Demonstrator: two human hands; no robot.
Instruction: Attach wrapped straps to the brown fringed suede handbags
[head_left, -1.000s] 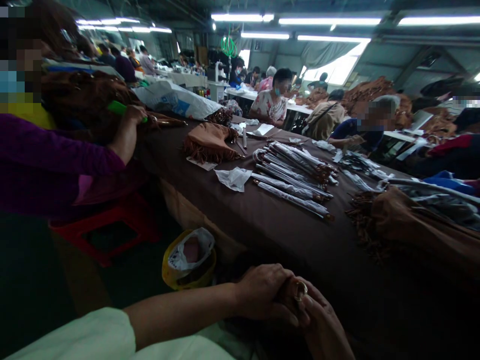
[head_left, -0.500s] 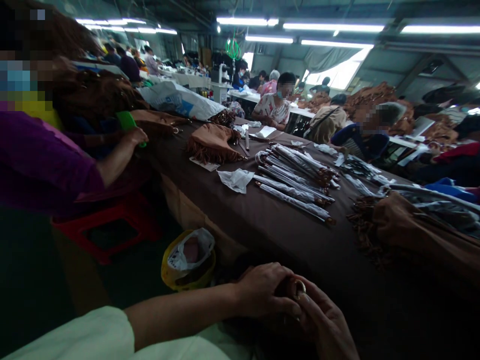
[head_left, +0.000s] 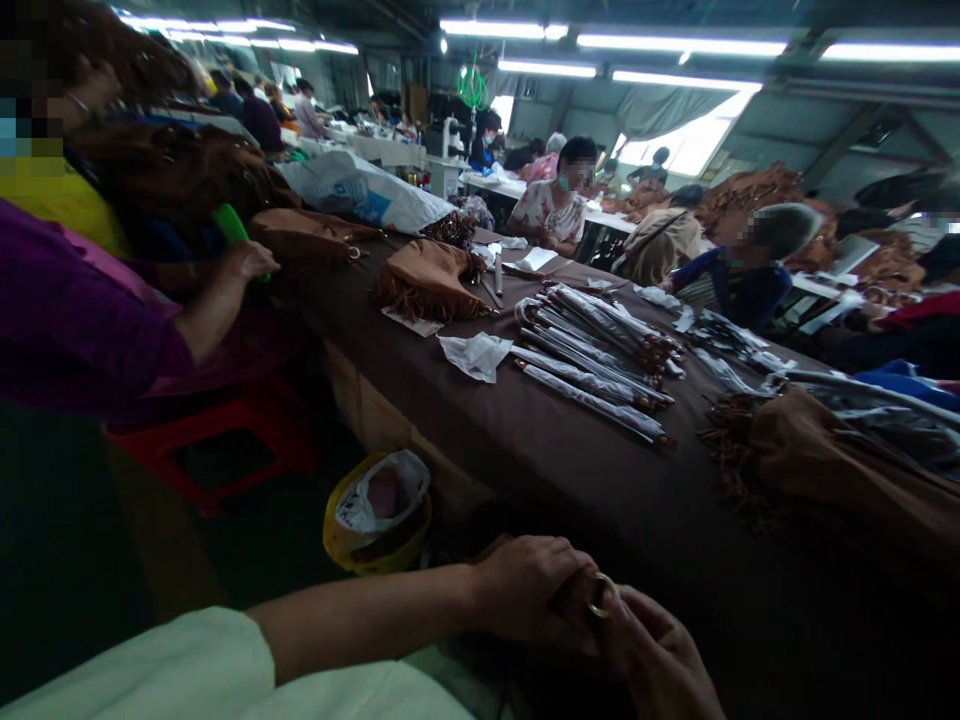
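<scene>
Head view: the left hand [head_left: 525,590] and right hand [head_left: 656,655] are together, clamped on a brown strap [head_left: 574,595] with a metal ring [head_left: 601,595]. Beyond them, a brown-covered worktable [head_left: 570,480] holds a fringed suede bag [head_left: 429,285] and plastic-wrapped bundles [head_left: 592,365], with people working along tables in a long workshop.

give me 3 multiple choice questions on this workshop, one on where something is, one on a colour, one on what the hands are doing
1. Where is the yellow-rimmed tub holding the white plastic bag?
A. On the floor below the table edge
B. On the table among the bundles
C. In a co-worker's lap

2. What colour is the stool left of the tub?
A. Blue
B. Green
C. Red

3. What are the left hand and right hand doing?
A. Resting flat on the table
B. Holding a brown leather piece with a metal ring
C. Sorting bundles

1: A, the tub sits low, beneath the table edge.
2: C, the stool shows red.
3: B, both hands meet around the leather by the ring.
</scene>
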